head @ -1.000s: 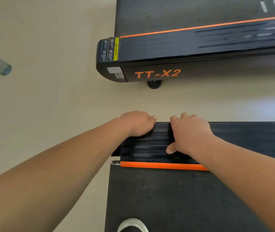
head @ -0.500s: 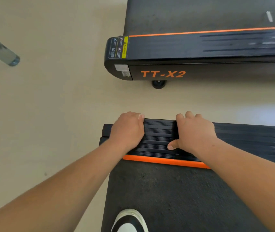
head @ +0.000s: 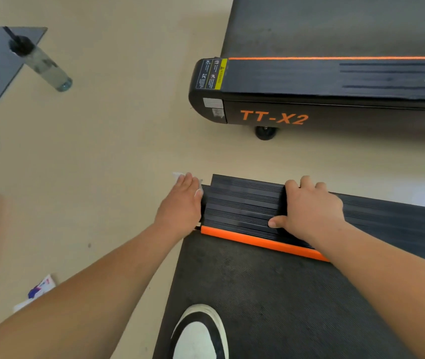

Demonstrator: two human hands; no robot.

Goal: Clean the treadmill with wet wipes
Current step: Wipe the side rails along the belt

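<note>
1. The left hand (head: 180,203) lies with its fingers straight over a white wet wipe (head: 179,175) at the end corner of the treadmill (head: 271,294)'s ribbed side rail (head: 242,203). The wipe peeks out past the fingertips.
2. The right hand (head: 312,211) grips the same rail farther along, fingers curled over its far edge and thumb on the ribbed top.
3. A shoe (head: 198,335) stands on the belt's near edge.
4. A second treadmill (head: 310,81) and a bottle (head: 48,66) are on the floor (head: 102,164) beyond.
</note>
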